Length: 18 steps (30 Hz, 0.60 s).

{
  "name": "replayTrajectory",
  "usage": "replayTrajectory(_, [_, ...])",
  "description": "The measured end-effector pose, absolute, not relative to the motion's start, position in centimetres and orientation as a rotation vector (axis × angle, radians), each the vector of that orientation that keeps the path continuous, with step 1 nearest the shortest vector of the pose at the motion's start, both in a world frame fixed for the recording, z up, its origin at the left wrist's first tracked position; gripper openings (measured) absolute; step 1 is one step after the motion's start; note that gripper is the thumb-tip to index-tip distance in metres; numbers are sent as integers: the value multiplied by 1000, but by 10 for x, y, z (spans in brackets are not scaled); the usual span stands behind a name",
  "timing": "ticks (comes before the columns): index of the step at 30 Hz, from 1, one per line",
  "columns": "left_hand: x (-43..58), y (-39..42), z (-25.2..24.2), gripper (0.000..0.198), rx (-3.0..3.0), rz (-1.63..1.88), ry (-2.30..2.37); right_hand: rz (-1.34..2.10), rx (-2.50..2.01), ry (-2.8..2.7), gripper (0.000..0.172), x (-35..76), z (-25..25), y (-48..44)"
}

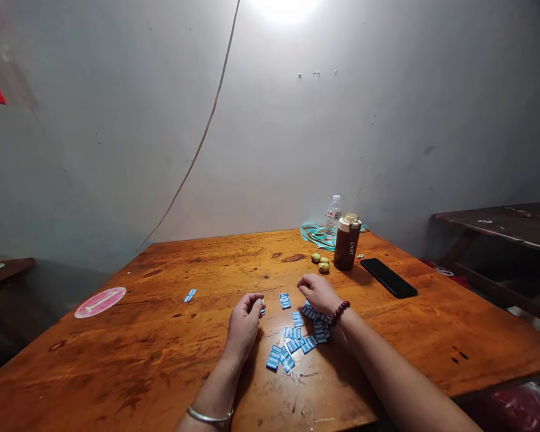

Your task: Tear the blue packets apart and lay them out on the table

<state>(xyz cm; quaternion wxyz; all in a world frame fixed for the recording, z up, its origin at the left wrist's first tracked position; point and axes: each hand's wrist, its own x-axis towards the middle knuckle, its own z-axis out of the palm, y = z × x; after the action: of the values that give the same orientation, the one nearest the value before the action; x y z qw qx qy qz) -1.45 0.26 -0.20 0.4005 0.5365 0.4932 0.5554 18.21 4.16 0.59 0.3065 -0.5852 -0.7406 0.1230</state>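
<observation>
We begin at the left hand (pixel 243 327): its fingers (pixel 254 302) curl together with the tips bunched, and a sliver of a blue-and-white strip (pixel 263 309) shows right at them, though we cannot tell whether they pinch it or only sit beside it. The right hand (pixel 318 294) lies a little farther ahead, its fingers (pixel 306 284) curled together and turned down toward the table, tips hidden, so we cannot tell whether they hold anything. Between and just below the hands spreads a loose scatter of blue-and-white strips (pixel 302 343), some overlapping, reaching under the right wrist, which wears a dark bead bracelet (pixel 341 312). A small stack (pixel 285 301) sits just ahead of the left fingers, and a lone strip (pixel 189 295) lies well to their left. All rest on an orange-brown wooden table (pixel 162 360). Beyond the right fingers are small round yellow-green objects (pixel 320 262), a brown SPORT bottle (pixel 347 243), and a clear water bottle (pixel 333 216). A black smartphone (pixel 388 278) lies farther right, and a round pink sticker (pixel 99 302) lies far left.
</observation>
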Motion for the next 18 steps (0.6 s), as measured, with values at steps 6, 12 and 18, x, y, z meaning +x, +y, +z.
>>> replayTrajectory(6, [-1,-8,-5,19,1747,1149,1204,331,-1396,-2244,16,181,-9,10])
replayTrajectory(12, [-1,-10,-2,22,1841,1102,1276,461,-1381,-2242,14,192,-4,17])
replayTrajectory(18, [-4,-6,-6,24,1879,1059,1302,168,-1708,-2025,34,219,-6,38])
